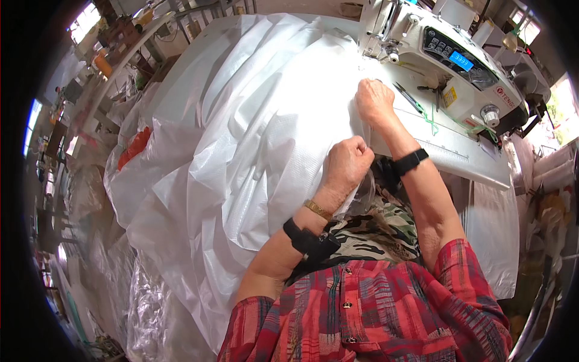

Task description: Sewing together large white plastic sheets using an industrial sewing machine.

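A large white woven plastic sheet [265, 139] lies in loose folds over the table and hangs down on the left. My left hand [348, 164] is closed on the sheet's right edge, close to my lap. Farther forward, my right hand [375, 102] is curled closed at the same edge, just in front of the needle area of a white sewing machine [416, 45]. Its fingertips are partly hidden. Bright light washes out the sheet under the machine head, so the needle and any seam cannot be made out.
Right of my right hand, dark thread snips [409, 98] and green thread [432, 123] lie on the machine table [482, 166]. A clear plastic heap [148, 308] sits low on the left. A rack [114, 66] with assorted items stands at the far left.
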`<action>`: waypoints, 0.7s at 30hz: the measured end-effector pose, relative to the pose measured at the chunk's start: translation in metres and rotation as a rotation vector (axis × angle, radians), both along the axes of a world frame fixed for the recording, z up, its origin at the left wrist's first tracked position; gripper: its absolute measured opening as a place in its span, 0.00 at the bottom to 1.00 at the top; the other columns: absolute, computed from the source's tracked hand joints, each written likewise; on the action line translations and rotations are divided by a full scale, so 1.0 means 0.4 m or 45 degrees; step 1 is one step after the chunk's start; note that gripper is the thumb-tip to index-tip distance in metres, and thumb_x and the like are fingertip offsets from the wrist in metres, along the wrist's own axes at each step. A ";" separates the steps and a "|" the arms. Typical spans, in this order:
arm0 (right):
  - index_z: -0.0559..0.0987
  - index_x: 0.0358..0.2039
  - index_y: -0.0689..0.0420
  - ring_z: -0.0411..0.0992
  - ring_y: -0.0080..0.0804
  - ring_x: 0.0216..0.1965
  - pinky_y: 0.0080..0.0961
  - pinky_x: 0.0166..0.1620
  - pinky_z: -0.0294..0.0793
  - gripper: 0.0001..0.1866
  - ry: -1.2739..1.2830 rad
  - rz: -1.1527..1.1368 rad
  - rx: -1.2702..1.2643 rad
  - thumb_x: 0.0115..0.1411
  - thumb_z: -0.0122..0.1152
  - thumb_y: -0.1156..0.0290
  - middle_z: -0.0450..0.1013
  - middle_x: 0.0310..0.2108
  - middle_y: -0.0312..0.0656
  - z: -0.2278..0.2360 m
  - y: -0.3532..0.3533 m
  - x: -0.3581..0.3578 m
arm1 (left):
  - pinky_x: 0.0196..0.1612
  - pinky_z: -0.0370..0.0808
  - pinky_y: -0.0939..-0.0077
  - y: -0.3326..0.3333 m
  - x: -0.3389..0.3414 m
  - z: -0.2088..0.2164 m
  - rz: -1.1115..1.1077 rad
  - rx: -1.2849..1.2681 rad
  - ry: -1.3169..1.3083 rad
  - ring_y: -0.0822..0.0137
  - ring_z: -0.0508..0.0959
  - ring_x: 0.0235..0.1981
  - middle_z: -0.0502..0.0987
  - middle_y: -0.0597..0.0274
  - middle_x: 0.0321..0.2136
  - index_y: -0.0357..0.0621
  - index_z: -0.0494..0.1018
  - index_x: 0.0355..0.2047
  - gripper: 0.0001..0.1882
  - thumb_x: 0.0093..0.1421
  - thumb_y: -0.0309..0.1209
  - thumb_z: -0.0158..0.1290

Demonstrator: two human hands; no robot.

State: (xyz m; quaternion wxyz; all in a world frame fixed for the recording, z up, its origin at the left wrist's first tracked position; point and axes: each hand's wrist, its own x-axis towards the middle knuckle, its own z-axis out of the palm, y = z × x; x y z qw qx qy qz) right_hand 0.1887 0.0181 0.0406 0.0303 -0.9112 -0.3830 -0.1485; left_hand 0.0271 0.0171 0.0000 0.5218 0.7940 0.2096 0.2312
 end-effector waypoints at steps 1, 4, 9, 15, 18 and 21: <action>0.82 0.27 0.62 0.80 0.47 0.31 0.37 0.33 0.79 0.06 0.035 0.020 0.041 0.47 0.60 0.78 0.79 0.26 0.52 0.000 -0.013 -0.024 | 0.25 0.69 0.66 -0.008 -0.008 -0.008 -0.008 -0.046 0.054 0.65 0.70 0.15 0.70 0.54 0.13 0.34 0.72 0.22 0.11 0.54 0.32 0.54; 0.80 0.29 0.64 0.80 0.49 0.31 0.39 0.34 0.78 0.07 0.077 0.033 0.088 0.47 0.59 0.80 0.78 0.26 0.55 -0.001 -0.048 -0.085 | 0.27 0.70 0.65 -0.021 -0.021 -0.029 -0.009 -0.097 0.029 0.62 0.75 0.19 0.74 0.52 0.16 0.33 0.73 0.24 0.12 0.55 0.33 0.55; 0.78 0.31 0.66 0.79 0.51 0.31 0.40 0.34 0.78 0.08 0.058 0.017 0.144 0.48 0.59 0.80 0.77 0.24 0.55 -0.016 -0.078 -0.120 | 0.28 0.72 0.64 -0.038 -0.042 -0.026 -0.012 -0.154 -0.063 0.55 0.78 0.22 0.76 0.46 0.19 0.32 0.73 0.25 0.13 0.55 0.33 0.56; 0.78 0.29 0.64 0.79 0.51 0.30 0.39 0.32 0.78 0.08 0.091 -0.010 0.065 0.46 0.60 0.80 0.77 0.24 0.54 -0.008 -0.079 -0.140 | 0.28 0.71 0.60 -0.043 -0.060 -0.027 -0.038 -0.066 -0.027 0.45 0.76 0.22 0.74 0.42 0.19 0.33 0.72 0.25 0.12 0.55 0.32 0.55; 0.77 0.25 0.64 0.77 0.54 0.30 0.44 0.33 0.76 0.05 0.037 0.142 0.091 0.50 0.55 0.77 0.75 0.24 0.58 -0.003 -0.073 -0.118 | 0.27 0.71 0.58 -0.030 -0.046 -0.031 0.012 0.045 -0.057 0.46 0.76 0.21 0.73 0.42 0.18 0.33 0.71 0.24 0.12 0.55 0.32 0.54; 0.81 0.25 0.63 0.80 0.47 0.30 0.37 0.32 0.78 0.07 -0.008 0.121 -0.062 0.41 0.61 0.81 0.77 0.25 0.54 0.001 -0.045 -0.081 | 0.26 0.70 0.57 -0.009 -0.025 -0.021 0.006 0.097 -0.081 0.45 0.75 0.20 0.72 0.41 0.17 0.32 0.70 0.23 0.11 0.55 0.30 0.53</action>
